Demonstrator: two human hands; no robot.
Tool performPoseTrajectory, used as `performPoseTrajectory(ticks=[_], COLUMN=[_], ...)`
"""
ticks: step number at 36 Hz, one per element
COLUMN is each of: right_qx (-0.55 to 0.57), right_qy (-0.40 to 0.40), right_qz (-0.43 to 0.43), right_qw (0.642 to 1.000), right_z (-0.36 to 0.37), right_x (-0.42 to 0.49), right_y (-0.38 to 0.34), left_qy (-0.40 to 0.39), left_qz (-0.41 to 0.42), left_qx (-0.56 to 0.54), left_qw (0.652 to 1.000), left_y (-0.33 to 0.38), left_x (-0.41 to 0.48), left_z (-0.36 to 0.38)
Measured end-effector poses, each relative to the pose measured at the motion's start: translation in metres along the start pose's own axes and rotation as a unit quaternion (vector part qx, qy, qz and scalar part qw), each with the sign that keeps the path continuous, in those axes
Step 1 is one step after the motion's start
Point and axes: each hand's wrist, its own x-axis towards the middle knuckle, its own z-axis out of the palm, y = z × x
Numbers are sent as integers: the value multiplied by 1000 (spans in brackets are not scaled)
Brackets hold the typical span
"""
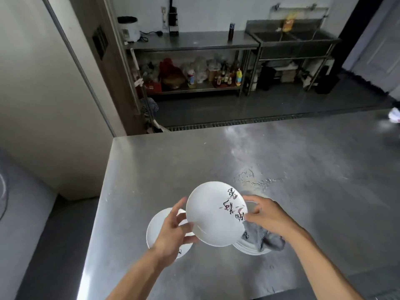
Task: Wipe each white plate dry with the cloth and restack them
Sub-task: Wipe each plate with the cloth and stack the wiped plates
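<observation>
I hold a white plate (211, 213) with black painted characters tilted above the steel table (173, 161). My left hand (173, 232) grips its left rim, thumb on the face. My right hand (267, 215) pinches its right rim. A grey cloth (265, 237) hangs below my right hand and lies on a stack of white plates (249, 249), mostly hidden behind the held plate. Another white plate stack (155, 226) sits on the table under my left hand.
Water drops (255, 179) spot the table beyond the plates. A white object (394, 114) lies at the table's far right edge. The table's left edge drops to the floor. Steel shelves (190, 48) and a sink (292, 40) stand along the far wall.
</observation>
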Motion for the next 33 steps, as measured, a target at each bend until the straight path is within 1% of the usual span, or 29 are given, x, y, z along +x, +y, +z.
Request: performPoseTrajectory(ticks=[3,6,9,15,25,33], right_qx=[16,34,57,101,118,122], right_qy=[11,40,49,87,86,95], right_qz=[33,42,80,129,148,128], right_qw=[999,998,994,983,978,980], right_z=[-11,-21,-30,-39,-38,-38], right_x=[-10,-18,-26,-30,-23,-20], right_y=[23,45,64,85,104,101], left_qy=[-30,-63,-89,-97,-89,-84], left_qz=[-21,-45,-62,-82,-105,-113], left_qx=[6,19,39,80,140,157], left_qw=[999,997,993,989,980,978], left_y=[-5,-8,-7,-7,-2,-3], left_x=[10,17,23,38,57,61], left_z=[22,42,63,88,94,95])
